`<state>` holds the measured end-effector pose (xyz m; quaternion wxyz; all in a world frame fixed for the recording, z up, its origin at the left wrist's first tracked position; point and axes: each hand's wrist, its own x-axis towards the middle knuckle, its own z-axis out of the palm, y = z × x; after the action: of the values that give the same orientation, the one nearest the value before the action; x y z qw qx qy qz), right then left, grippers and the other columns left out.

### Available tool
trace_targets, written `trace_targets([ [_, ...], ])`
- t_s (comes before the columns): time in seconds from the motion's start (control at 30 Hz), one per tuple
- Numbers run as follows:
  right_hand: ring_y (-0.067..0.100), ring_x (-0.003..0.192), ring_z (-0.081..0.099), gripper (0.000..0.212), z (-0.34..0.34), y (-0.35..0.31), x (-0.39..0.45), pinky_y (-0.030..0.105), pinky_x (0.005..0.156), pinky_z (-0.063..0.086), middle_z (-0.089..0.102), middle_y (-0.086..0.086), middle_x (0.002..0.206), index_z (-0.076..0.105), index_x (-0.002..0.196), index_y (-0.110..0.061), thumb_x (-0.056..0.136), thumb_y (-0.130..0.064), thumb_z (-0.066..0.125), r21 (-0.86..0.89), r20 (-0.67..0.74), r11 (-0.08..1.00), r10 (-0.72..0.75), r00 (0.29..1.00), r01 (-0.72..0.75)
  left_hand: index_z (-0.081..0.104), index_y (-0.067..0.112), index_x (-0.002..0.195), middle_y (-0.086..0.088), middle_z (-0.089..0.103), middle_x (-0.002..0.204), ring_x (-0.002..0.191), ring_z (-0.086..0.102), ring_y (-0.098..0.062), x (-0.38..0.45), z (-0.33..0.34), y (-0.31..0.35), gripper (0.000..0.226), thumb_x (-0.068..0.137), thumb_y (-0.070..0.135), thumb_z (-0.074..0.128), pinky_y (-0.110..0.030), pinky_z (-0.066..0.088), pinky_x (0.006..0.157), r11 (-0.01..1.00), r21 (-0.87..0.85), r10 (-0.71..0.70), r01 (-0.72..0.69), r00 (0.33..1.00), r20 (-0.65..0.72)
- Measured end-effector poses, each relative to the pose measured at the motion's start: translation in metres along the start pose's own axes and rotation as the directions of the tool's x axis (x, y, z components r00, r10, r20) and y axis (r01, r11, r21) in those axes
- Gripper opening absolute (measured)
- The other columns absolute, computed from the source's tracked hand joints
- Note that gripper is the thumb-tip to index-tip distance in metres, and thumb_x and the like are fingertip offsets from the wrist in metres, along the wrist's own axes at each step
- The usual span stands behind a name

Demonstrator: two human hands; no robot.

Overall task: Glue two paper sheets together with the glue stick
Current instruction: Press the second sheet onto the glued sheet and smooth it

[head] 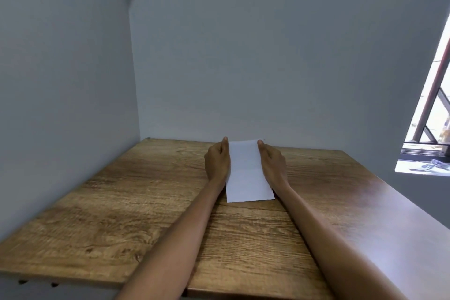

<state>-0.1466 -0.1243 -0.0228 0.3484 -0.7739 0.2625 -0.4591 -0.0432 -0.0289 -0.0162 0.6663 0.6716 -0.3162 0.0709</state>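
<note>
A white paper sheet (246,173) lies on the wooden table (136,202) near its far edge, long side running away from me. My left hand (217,160) rests along the paper's left edge, fingers together and pointing at the wall. My right hand (273,161) lies along the right edge in the same way. Both hands touch the paper's sides; whether they pinch it or only press it flat is hidden. I cannot tell if a second sheet lies under the first. No glue stick is in view.
Grey walls (243,56) close off the table at the back and on the left. A window (431,114) with railings is at the right. The table's right edge runs diagonally down the frame.
</note>
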Motion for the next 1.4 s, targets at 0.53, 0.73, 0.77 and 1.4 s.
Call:
trace_targets([
  [0.53,0.020,0.078,0.052,0.044,-0.034,0.009,0.004,0.032,0.067,0.035,0.056,0.000,0.086,0.059,0.100,-0.010,0.102,-0.040,0.027,-0.047,-0.339,0.965,0.227,0.913,-0.257,0.065,0.013,0.089,-0.006,0.065,0.070,0.046,0.056,-0.014,-0.026,-0.004,0.012,0.030,0.090,0.042,0.056,-0.022,0.041,0.037,0.995,-0.043,-0.047,0.095,0.775,0.630],
  [0.73,0.024,0.086,0.059,0.058,-0.038,0.004,-0.007,0.036,0.074,0.042,0.063,0.005,0.094,0.061,0.100,-0.010,0.098,-0.054,0.023,0.099,-0.254,0.959,0.282,0.925,-0.265,0.050,0.017,0.063,0.002,0.052,0.050,0.033,0.046,0.000,-0.038,0.003,0.018,0.035,0.095,0.029,0.052,-0.018,0.034,0.039,0.997,-0.058,-0.018,0.051,0.883,0.469],
  [0.77,0.023,0.087,0.058,0.057,-0.037,0.003,-0.010,0.037,0.076,0.043,0.062,0.004,0.094,0.060,0.100,-0.011,0.098,-0.054,0.023,0.075,-0.220,0.962,0.274,0.936,-0.264,0.046,0.017,0.059,0.003,0.050,0.048,0.034,0.045,0.000,-0.038,0.004,0.018,0.038,0.095,0.029,0.052,-0.018,0.033,0.040,0.998,-0.053,-0.019,0.045,0.909,0.416],
  [1.4,0.037,0.104,0.058,0.043,-0.173,0.086,0.039,0.037,0.078,0.040,0.064,0.021,0.113,0.063,0.105,-0.006,0.098,-0.038,0.036,-0.586,-0.241,0.693,0.346,0.907,-0.420,0.049,0.007,0.130,-0.012,0.045,0.139,0.124,0.045,-0.028,-0.050,0.134,0.042,0.040,0.098,0.025,0.037,-0.038,0.038,0.100,0.772,0.261,0.152,-0.579,0.567,0.809],
])
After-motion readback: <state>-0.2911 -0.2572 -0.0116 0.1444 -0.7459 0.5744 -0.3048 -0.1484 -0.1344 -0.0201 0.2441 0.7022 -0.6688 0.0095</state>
